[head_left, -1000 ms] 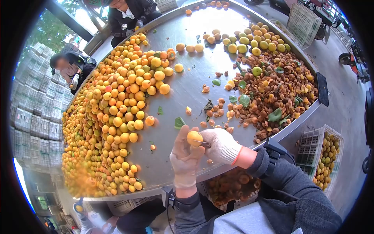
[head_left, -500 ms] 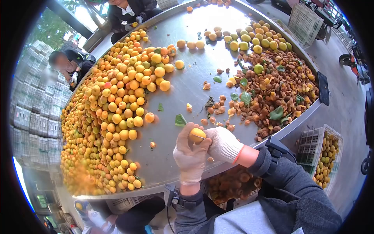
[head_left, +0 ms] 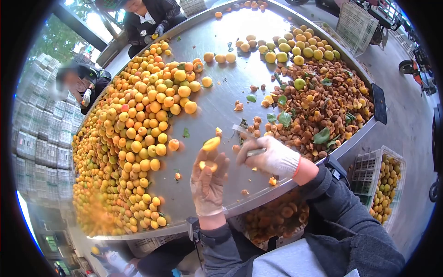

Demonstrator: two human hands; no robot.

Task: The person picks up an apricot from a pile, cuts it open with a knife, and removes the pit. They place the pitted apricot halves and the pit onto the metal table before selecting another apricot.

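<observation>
My left hand (head_left: pixel 210 187), in a pale glove, is turned palm up over the near part of the metal table. A cut apricot half (head_left: pixel 208 166) with a hollow rests in its fingers, and a second apricot piece (head_left: pixel 211 144) is at the fingertips. My right hand (head_left: pixel 273 156), in a white knit glove, is closed around a small knife (head_left: pixel 257 151). Its blade points up and left, away from the fruit. Just beyond it are pits and scraps (head_left: pixel 256 125) lying on the metal.
Whole apricots (head_left: pixel 138 124) pile along the table's left side. A heap of brown pits (head_left: pixel 327 104) with leaves covers the right, with larger yellow-green fruit (head_left: pixel 300 48) behind. A dark phone (head_left: pixel 379 104) sits on the right rim. One crate of fruit (head_left: pixel 369 177) stands at right. Two people work opposite.
The whole apricot held between both hands is now in separate pieces at my left hand. My right hand has moved right, carrying the knife clear, and my left has shifted slightly left.
</observation>
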